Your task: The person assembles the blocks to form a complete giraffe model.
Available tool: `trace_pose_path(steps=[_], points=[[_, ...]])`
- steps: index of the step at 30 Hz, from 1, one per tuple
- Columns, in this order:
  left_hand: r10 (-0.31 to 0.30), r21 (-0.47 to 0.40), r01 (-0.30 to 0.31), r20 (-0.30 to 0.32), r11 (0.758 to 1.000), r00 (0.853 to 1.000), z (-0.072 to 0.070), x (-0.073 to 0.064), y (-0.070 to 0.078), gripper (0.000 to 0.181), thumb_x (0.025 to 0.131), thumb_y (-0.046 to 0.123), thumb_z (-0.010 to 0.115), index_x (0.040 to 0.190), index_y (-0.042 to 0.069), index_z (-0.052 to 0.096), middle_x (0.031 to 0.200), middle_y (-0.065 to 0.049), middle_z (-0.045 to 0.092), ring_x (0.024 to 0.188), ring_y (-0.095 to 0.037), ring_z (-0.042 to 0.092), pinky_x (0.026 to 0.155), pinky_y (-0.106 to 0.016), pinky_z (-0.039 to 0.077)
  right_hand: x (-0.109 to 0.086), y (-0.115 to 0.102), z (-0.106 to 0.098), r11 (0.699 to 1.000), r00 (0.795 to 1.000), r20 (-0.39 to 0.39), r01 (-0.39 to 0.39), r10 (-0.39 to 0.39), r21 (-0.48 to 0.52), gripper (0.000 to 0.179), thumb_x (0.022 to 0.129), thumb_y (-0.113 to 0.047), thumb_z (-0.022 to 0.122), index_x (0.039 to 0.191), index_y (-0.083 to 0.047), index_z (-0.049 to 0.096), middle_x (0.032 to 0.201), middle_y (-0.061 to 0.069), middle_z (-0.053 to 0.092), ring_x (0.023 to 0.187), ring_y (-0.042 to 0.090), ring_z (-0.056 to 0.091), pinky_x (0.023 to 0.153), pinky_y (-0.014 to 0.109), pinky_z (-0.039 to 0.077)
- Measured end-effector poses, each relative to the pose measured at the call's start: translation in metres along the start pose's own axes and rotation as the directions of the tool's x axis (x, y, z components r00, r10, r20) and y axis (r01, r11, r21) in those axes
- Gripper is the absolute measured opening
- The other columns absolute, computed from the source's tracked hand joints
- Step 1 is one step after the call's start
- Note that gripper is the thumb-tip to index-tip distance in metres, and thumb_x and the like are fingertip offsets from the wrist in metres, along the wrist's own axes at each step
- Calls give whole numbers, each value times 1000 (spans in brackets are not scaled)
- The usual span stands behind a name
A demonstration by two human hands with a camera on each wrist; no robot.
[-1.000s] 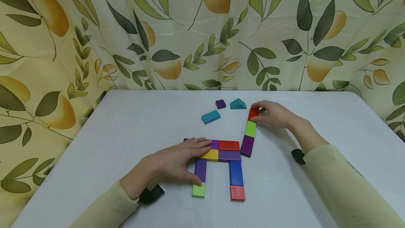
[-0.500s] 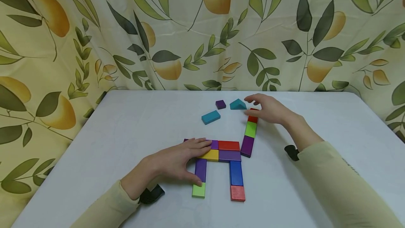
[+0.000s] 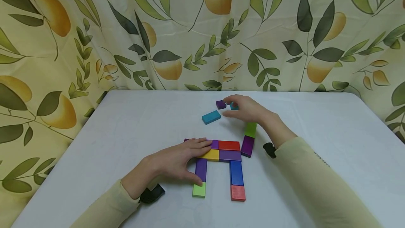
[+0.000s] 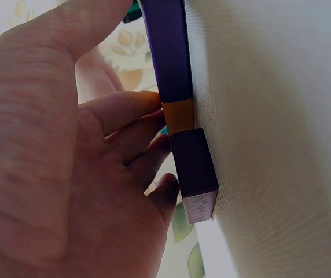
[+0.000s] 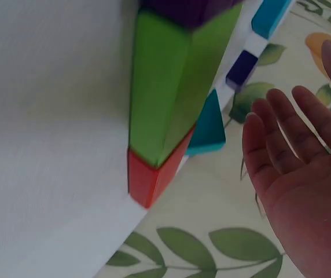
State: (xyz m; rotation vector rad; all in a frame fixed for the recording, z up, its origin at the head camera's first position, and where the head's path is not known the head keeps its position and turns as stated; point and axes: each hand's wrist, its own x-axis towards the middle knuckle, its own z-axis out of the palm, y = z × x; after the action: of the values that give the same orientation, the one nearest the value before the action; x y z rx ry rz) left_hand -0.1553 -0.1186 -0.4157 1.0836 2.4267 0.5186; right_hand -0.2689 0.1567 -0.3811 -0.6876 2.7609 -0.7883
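My left hand (image 3: 180, 159) lies over the left part of a flat figure of coloured wooden blocks, fingers extended across a yellow block (image 3: 211, 155) and purple ones. Its thumb reaches a purple block (image 3: 200, 170) and the lime block (image 3: 199, 190) below it. Over the far side of the table hovers my right hand (image 3: 248, 110), fingers apart, holding nothing. Partly behind it is a teal triangular block (image 5: 209, 128). A small purple block (image 3: 220, 105) is just left of its fingertips, and a teal rectangular block (image 3: 211, 117) lies nearby. The right hand hides the red block (image 5: 157, 174) in the head view.
A slanted row with a green block (image 3: 251, 129) and a dark purple block (image 3: 248, 146) runs from the figure's right corner. The figure also has a red block (image 3: 229, 145), a blue block (image 3: 236, 172) and a coral block (image 3: 238, 193). A patterned curtain (image 3: 202, 45) hangs behind the table.
My right hand has let go of the red block at the end of the slanted row and moved left, over the teal triangular block. The left hand has stayed in place.
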Motion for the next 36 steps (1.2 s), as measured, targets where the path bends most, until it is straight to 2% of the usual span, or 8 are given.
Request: trace_pose_path(steps=[5,13,18,29,36], points=[[11,-1,-11,-3,1000,1000,1,2,0,99,82,58,76,161,22,29,166,12,16,153,-14,8,120,-46,19,10,-10,13,1000,1000,20,16,-16,-6,54,96,-26,70,141,1,55,134,19,59,122,35,54,103,49,46],[12,-14,-12,3,1000,1000,3,0,-1,100,82,60,76,161,23,29,166,11,17,153,-15,9,120,-47,21,19,-27,28,991,995,101,20,-7,-131,60,93,-36,73,141,-4,57,138,21,55,125,33,54,103,49,47],[19,-16,-19,-4,1000,1000,4,-2,-2,100,82,61,75,161,22,28,166,11,16,153,-15,8,120,-46,20,19,-31,31,985,991,133,12,10,-171,60,93,-39,72,142,-7,57,144,21,50,128,33,51,105,50,45],[26,-21,-26,-6,999,1000,0,-2,-1,99,83,58,77,161,21,28,167,11,15,153,-14,6,120,-45,20,16,-29,24,988,992,126,0,20,-153,63,94,-39,70,144,-5,54,143,21,50,128,33,51,104,49,46],[-2,-16,1,-2,1000,1000,1,0,-1,100,81,61,76,161,24,28,166,13,16,153,-15,7,120,-47,21,5,-24,15,994,995,95,-4,14,-106,65,93,-37,71,145,-3,52,139,21,52,126,34,52,102,50,47]])
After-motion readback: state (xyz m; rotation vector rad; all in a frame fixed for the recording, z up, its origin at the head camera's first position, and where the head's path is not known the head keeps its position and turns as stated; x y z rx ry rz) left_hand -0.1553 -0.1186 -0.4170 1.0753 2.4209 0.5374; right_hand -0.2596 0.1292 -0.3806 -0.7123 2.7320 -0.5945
